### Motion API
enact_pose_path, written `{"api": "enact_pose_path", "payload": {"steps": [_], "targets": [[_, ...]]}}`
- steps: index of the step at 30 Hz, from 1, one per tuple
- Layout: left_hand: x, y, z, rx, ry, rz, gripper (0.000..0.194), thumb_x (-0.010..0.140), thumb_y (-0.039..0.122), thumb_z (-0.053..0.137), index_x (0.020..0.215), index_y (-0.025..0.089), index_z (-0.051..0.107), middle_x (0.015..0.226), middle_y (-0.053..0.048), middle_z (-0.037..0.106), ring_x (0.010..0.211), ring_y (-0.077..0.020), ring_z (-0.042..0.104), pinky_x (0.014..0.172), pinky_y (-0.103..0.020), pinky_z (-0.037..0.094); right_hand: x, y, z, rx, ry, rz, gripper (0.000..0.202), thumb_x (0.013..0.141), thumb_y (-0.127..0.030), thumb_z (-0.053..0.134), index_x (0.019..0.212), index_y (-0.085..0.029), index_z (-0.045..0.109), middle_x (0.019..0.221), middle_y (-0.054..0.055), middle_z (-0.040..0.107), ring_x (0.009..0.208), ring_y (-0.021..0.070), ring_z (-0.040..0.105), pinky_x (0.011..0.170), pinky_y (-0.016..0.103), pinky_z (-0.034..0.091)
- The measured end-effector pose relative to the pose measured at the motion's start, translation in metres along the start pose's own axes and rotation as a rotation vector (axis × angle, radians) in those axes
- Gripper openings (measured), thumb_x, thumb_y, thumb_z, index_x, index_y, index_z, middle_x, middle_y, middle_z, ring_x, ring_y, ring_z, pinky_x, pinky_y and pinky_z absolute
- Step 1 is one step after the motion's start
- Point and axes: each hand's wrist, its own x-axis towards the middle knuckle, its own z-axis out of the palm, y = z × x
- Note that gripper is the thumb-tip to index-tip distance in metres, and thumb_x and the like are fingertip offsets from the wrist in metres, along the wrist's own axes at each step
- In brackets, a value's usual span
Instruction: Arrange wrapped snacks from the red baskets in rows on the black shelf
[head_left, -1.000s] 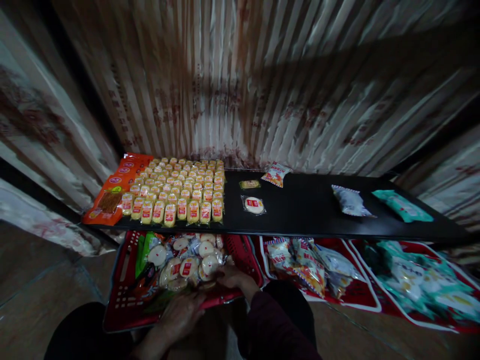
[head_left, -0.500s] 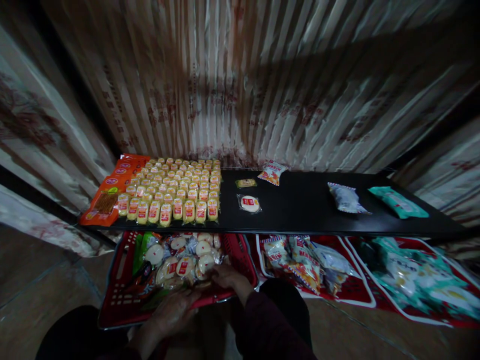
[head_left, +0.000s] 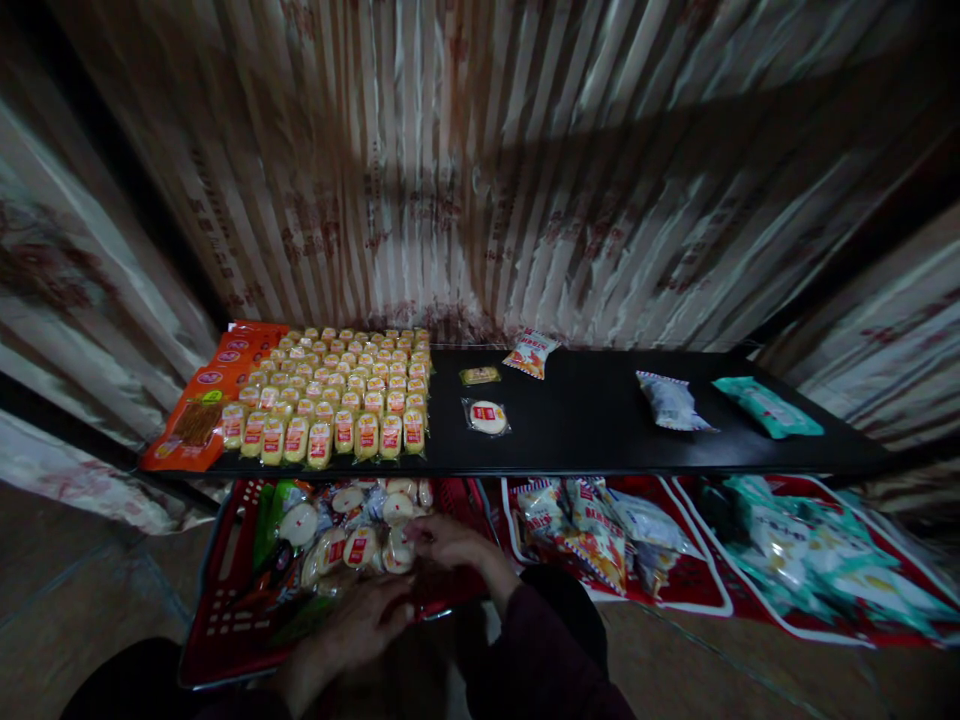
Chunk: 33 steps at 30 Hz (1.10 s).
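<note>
A red basket (head_left: 225,625) under the shelf holds round white wrapped crackers (head_left: 361,547), a green packet (head_left: 276,515) and other packets. My left hand (head_left: 360,625) lies over the basket's front edge, fingers loosely spread towards the right; whether it touches a cracker is unclear. My right hand (head_left: 450,545) reaches into the basket's right side, its fingertips at a round cracker (head_left: 397,548); the grip is too dark to make out. On the black shelf (head_left: 585,430) stand rows of small yellow wrapped cakes (head_left: 337,390), beside a single round cracker (head_left: 486,416) and a small yellow packet (head_left: 480,375).
An orange bag (head_left: 202,400) lies at the shelf's left end. Farther right are a red-and-white packet (head_left: 531,352), a whitish packet (head_left: 670,401) and a teal packet (head_left: 767,406). Two more baskets of packets (head_left: 600,530), (head_left: 817,560) sit below. Patterned curtains (head_left: 480,180) hang behind.
The view has shifted slightly, so the shelf appears lower and farther left. My right hand has moved a little up and left over the crackers; my left hand remains near the basket's front edge.
</note>
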Motion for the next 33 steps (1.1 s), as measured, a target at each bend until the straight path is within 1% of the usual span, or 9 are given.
{"api": "enact_pose_path", "payload": {"steps": [3, 6, 10, 12, 15, 18, 23, 27, 33], "targets": [[0.026, 0.019, -0.004, -0.158, 0.158, 0.043, 0.042, 0.091, 0.039, 0.032, 0.113, 0.023, 0.063, 0.117, -0.006, 0.065, 0.108, -0.0193, 0.058, 0.095, -0.030, 0.042, -0.016, -0.020, -0.047, 0.163, -0.051, -0.147, 0.034, 0.085, -0.038, 0.051, 0.110, -0.017, 0.063, 0.102, 0.006, 0.069, 0.094, 0.0188, 0.063, 0.082, 0.029, 0.049], [0.053, 0.040, -0.001, -0.302, 0.303, 0.016, 0.036, 0.089, 0.034, 0.037, 0.107, 0.021, 0.065, 0.106, -0.007, 0.068, 0.097, -0.0194, 0.061, 0.089, -0.031, 0.045, -0.015, -0.027, -0.104, 0.272, 0.227, -0.212, 0.044, 0.092, -0.045, 0.036, 0.115, -0.014, 0.057, 0.103, 0.009, 0.068, 0.095, 0.0199, 0.064, 0.083, 0.034, 0.051], [0.091, 0.072, 0.001, -0.594, 0.413, 0.134, 0.028, 0.085, 0.028, 0.045, 0.103, 0.022, 0.066, 0.104, -0.007, 0.068, 0.097, -0.0193, 0.061, 0.091, -0.032, 0.045, 0.021, -0.016, -0.173, -0.180, 0.884, -0.015, 0.042, 0.091, -0.036, 0.039, 0.127, -0.018, 0.050, 0.130, 0.013, 0.053, 0.124, 0.0265, 0.046, 0.104, 0.046, 0.036], [0.111, 0.086, -0.004, -0.797, 0.497, 0.160, 0.027, 0.082, 0.023, 0.049, 0.104, 0.022, 0.065, 0.115, -0.007, 0.064, 0.105, -0.0191, 0.058, 0.097, -0.033, 0.042, 0.043, -0.005, -0.197, -0.363, 0.958, 0.090, 0.050, 0.089, -0.038, 0.043, 0.134, -0.019, 0.043, 0.147, 0.012, 0.033, 0.139, 0.0329, 0.018, 0.107, 0.056, 0.026], [0.136, 0.097, -0.018, -1.006, 0.563, 0.053, 0.033, 0.080, 0.019, 0.053, 0.112, 0.020, 0.061, 0.121, -0.010, 0.060, 0.111, -0.0206, 0.056, 0.100, -0.035, 0.040, 0.068, 0.011, -0.217, -0.341, 0.917, 0.314, 0.056, 0.088, -0.044, 0.041, 0.140, -0.023, 0.035, 0.152, 0.013, 0.020, 0.140, 0.0390, 0.008, 0.102, 0.066, 0.024], [0.151, 0.097, -0.029, -1.116, 0.586, -0.027, 0.033, 0.079, 0.021, 0.058, 0.112, 0.020, 0.061, 0.122, -0.010, 0.060, 0.115, -0.0219, 0.054, 0.101, -0.035, 0.039, 0.080, 0.019, -0.219, -0.330, 0.819, 0.387, 0.055, 0.086, -0.044, 0.047, 0.137, -0.027, 0.040, 0.152, 0.012, 0.020, 0.139, 0.0399, 0.013, 0.101, 0.065, 0.026], [0.166, 0.095, -0.032, -1.357, 0.568, -0.095, 0.046, 0.079, 0.023, 0.060, 0.125, 0.020, 0.053, 0.139, -0.012, 0.045, 0.113, -0.0228, 0.055, 0.088, -0.032, 0.049, 0.080, 0.015, -0.194, -0.495, 0.746, 0.141, 0.045, 0.083, -0.039, 0.053, 0.125, -0.022, 0.050, 0.140, 0.010, 0.040, 0.139, 0.0260, 0.020, 0.110, 0.048, 0.021], [0.172, 0.102, -0.032, -1.489, 0.573, -0.109, 0.048, 0.083, 0.018, 0.053, 0.131, 0.020, 0.046, 0.147, -0.011, 0.034, 0.122, -0.0218, 0.049, 0.089, -0.029, 0.048, 0.065, 0.008, -0.173, -0.576, 0.737, -0.007, 0.041, 0.076, -0.025, 0.061, 0.116, -0.017, 0.054, 0.135, 0.013, 0.044, 0.138, 0.0270, 0.022, 0.109, 0.045, 0.025], [0.163, 0.111, -0.036, -1.609, 0.534, -0.147, 0.044, 0.084, 0.021, 0.054, 0.128, 0.020, 0.048, 0.135, -0.012, 0.049, 0.114, -0.0198, 0.054, 0.087, -0.030, 0.049, 0.035, 0.005, -0.153, -0.624, 0.657, -0.205, 0.035, 0.077, -0.011, 0.048, 0.111, -0.016, 0.057, 0.133, 0.014, 0.048, 0.133, 0.0225, 0.034, 0.110, 0.046, 0.026]]}}
